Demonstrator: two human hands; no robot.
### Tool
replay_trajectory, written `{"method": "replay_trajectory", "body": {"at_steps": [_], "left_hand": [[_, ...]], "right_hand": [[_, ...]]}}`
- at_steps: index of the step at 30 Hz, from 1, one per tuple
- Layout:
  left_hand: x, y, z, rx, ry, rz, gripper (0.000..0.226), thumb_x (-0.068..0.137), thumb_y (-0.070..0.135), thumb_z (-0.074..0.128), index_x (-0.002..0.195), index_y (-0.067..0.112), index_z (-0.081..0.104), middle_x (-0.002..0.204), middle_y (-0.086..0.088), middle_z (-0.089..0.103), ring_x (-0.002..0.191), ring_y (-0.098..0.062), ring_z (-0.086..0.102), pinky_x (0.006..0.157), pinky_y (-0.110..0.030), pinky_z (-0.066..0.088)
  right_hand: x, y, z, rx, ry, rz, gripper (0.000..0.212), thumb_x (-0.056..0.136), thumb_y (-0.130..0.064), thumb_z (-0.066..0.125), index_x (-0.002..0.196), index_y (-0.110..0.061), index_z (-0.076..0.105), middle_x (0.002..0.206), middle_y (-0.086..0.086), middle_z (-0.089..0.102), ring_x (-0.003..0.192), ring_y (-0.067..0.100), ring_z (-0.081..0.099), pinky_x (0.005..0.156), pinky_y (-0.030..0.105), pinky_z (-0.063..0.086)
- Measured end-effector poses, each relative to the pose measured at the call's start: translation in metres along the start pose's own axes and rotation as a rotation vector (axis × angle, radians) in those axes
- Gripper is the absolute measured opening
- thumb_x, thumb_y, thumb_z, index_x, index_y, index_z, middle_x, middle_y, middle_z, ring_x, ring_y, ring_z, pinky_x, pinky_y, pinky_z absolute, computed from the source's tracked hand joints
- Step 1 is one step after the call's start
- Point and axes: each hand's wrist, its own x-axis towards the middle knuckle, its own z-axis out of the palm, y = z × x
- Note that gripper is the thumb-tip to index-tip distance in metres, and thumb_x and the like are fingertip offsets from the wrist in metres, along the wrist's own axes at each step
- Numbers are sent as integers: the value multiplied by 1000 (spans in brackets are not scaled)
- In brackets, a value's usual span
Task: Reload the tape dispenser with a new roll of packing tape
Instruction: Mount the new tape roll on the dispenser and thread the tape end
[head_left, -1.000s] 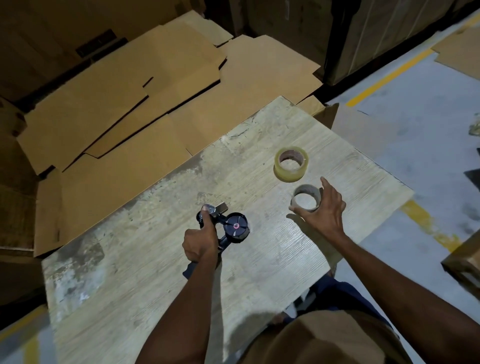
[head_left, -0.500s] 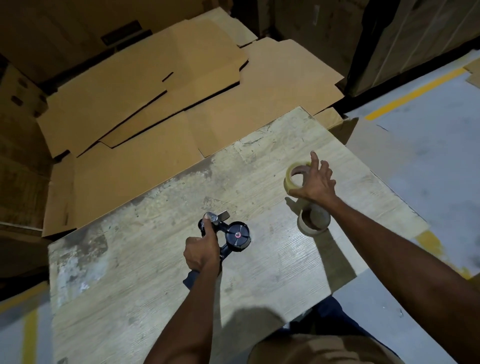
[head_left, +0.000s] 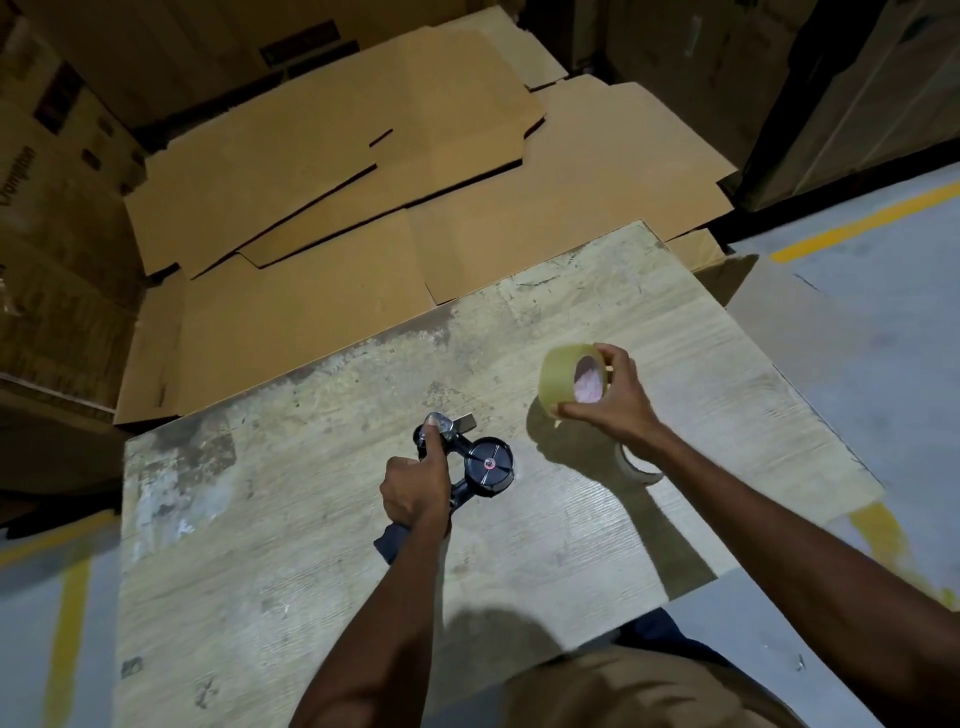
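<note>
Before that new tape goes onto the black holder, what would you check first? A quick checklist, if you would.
1. New roll gripped by the right hand, lifted off the table: ok.
2. Dispenser held by the left hand: ok.
3. Dispenser's spool bare, facing up: ok.
4. Empty core off the dispenser, on the table under the right forearm: ok.
5. Which way the tape unwinds, and where its loose end is: cannot tell.
</note>
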Motion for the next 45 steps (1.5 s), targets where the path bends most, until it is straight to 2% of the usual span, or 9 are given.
{"method": "replay_trajectory", "body": {"at_steps": [6, 8, 14, 17, 19, 24, 28, 35, 45], "left_hand": [[3, -3, -6, 18, -53, 47, 92, 75, 94, 44, 84, 6, 65, 74, -5, 62, 60, -22, 53, 49, -28, 33], [4, -4, -8, 20, -60, 74, 90, 75, 93, 47, 83, 5, 64, 75, -6, 63, 60, -22, 53, 50, -28, 36], [10, -15, -14, 33, -151, 114, 92, 76, 95, 39, 80, 6, 62, 78, -10, 67, 66, -28, 61, 50, -27, 36], [14, -20, -23, 16, -225, 166, 90, 72, 99, 37, 69, 11, 53, 67, -3, 63, 57, -23, 60, 48, -25, 32], [16, -24, -27, -9, -257, 190, 90, 71, 100, 38, 79, 12, 56, 75, -1, 64, 64, -22, 61, 51, -26, 34], [18, -38, -33, -79, -283, 265, 84, 77, 95, 38, 109, 21, 59, 93, -3, 71, 82, -22, 67, 56, -27, 39], [20, -50, -35, -177, -306, 357, 63, 91, 81, 42, 102, 22, 60, 86, -3, 71, 74, -17, 66, 57, -29, 42], [29, -59, -41, -374, -510, 382, 36, 93, 57, 65, 90, 23, 72, 97, 1, 73, 90, -15, 68, 68, -27, 46], [24, -57, -45, -235, -517, 506, 85, 60, 96, 60, 103, 23, 64, 105, -1, 66, 84, -9, 60, 66, -25, 41]], "right_hand": [[-40, -11, 28, 199, -64, -40, 105, 61, -31, 98, 146, -38, 35, 144, 0, 49, 128, 19, 53, 105, 51, 55], [-49, -13, 30, 125, -80, -63, 111, 56, -39, 97, 147, -44, 34, 149, -2, 45, 132, 20, 51, 106, 50, 53], [-64, -13, 44, -384, -186, -176, 122, 58, -30, 98, 157, -15, 27, 149, 7, 36, 135, 22, 43, 102, 27, 39], [-70, -12, 56, -499, -273, -254, 125, 54, -31, 100, 155, -10, 30, 146, 8, 37, 134, 21, 43, 103, 20, 35], [-71, -11, 66, -530, -315, -299, 128, 51, -31, 102, 155, -13, 30, 144, 7, 35, 130, 15, 43, 104, 17, 35], [-72, -24, 88, -549, -357, -323, 129, 51, -27, 103, 157, -23, 30, 143, 9, 34, 127, 16, 42, 110, 26, 42], [-68, -28, 98, -595, -362, -315, 129, 50, -30, 102, 157, -23, 30, 145, 7, 38, 132, 25, 47, 109, 31, 46], [-60, -32, 101, -679, -378, -328, 132, 51, -32, 101, 159, -14, 27, 149, 7, 41, 135, 27, 46, 110, 37, 47], [-45, -42, 98, -742, -457, -346, 128, 55, -30, 99, 160, -14, 28, 153, 7, 43, 140, 26, 41, 114, 37, 43]]}}
